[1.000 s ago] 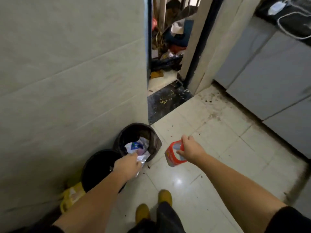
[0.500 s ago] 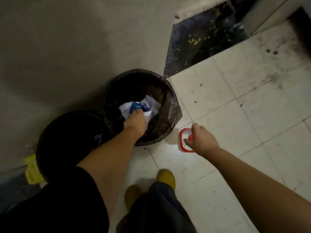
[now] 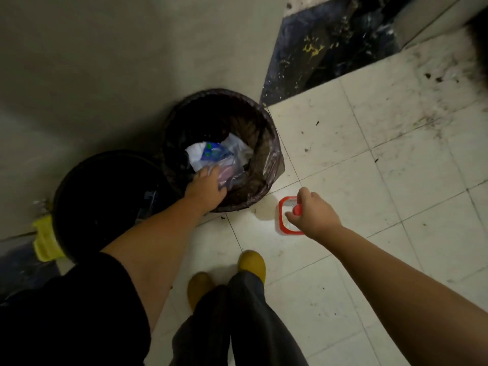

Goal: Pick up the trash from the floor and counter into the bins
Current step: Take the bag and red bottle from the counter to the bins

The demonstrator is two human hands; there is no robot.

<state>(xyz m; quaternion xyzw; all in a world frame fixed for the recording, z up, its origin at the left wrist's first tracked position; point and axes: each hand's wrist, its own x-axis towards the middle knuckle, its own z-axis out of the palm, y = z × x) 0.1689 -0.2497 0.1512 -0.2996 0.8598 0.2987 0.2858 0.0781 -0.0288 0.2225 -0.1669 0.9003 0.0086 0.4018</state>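
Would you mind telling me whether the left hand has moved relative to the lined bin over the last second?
Yes. The left hand was outside the lined bin's near rim; it now reaches over that rim, fingers on the wrappers inside.

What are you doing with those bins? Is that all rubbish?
A person is tidying trash into two black bins by the wall. The left hand reaches into the lined bin, onto clear plastic wrapping lying on the crumpled paper and blue packet there. The right hand holds a red-and-white carton above the tiled floor, not yet binned. The other bin looks dark inside.
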